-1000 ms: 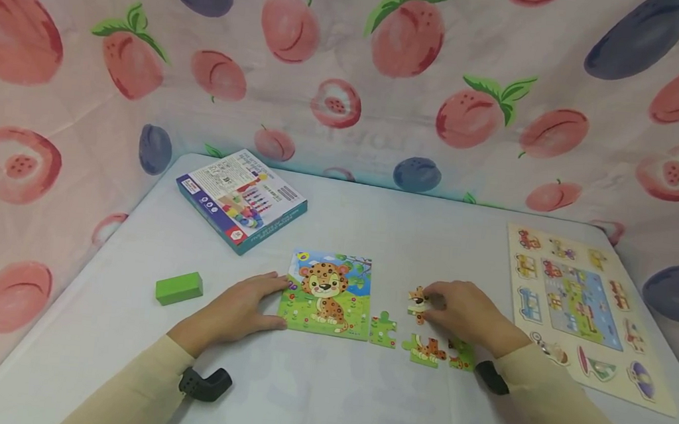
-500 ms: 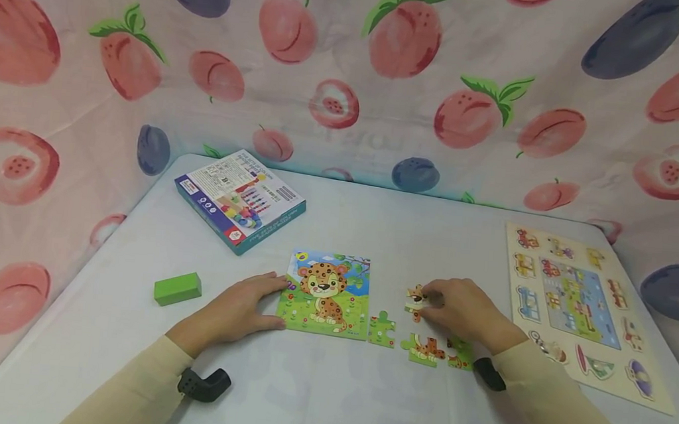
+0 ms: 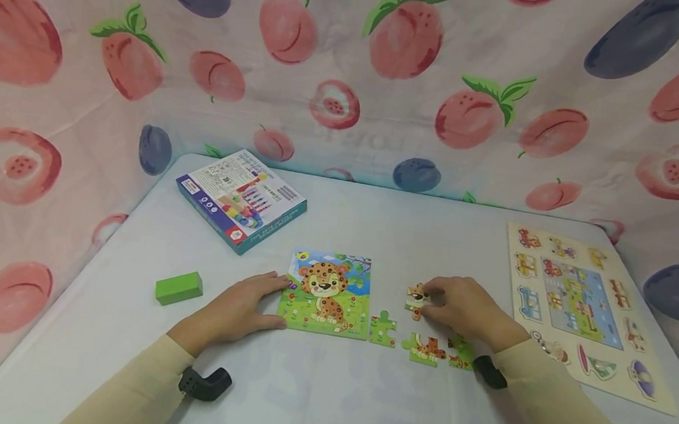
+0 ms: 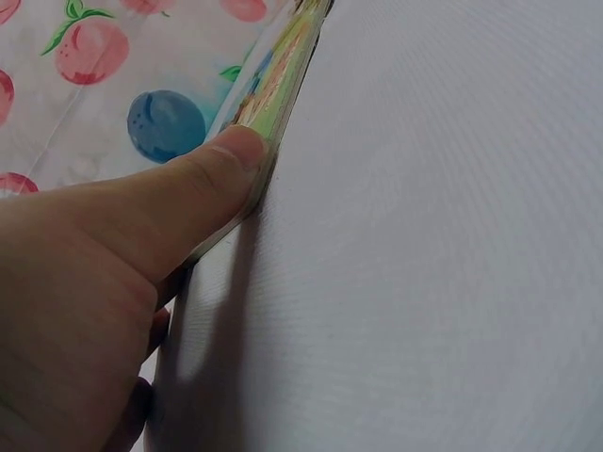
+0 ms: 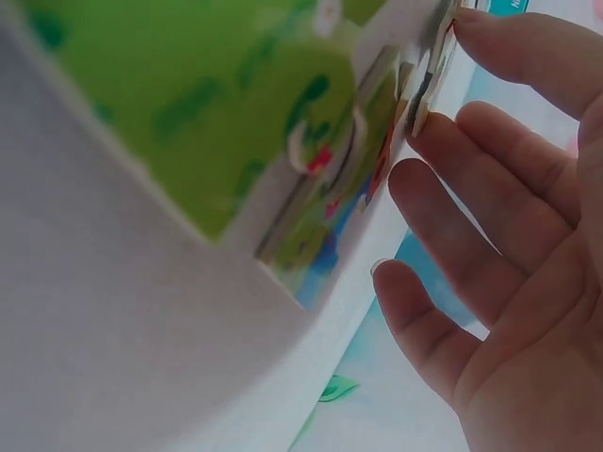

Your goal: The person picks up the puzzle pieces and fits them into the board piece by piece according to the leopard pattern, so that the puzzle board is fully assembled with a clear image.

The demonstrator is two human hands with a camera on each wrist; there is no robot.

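Note:
In the head view a square leopard picture board (image 3: 325,297) lies flat on the white table. My left hand (image 3: 239,307) rests at its left edge, thumb and fingers spread. In the left wrist view the thumb (image 4: 203,174) touches the board's edge. My right hand (image 3: 466,308) pinches a jigsaw puzzle piece (image 3: 414,299), printed with part of the leopard's face, between thumb and fingers. Below it lie a green puzzle piece (image 3: 383,328), a piece with leopard paws (image 3: 423,348) and another green piece (image 3: 460,349), partly hidden by the hand.
A green block (image 3: 180,288) lies left of the left hand. Behind it, a flat toy box (image 3: 241,197) rests at an angle. At the right a vehicle picture board (image 3: 583,304) lies partly under the right forearm. Fruit-printed cloth (image 3: 340,46) hangs around the table.
The right hand and its puzzle piece have shifted very slightly left. The left hand, the leopard board and the loose pieces stay where they were.

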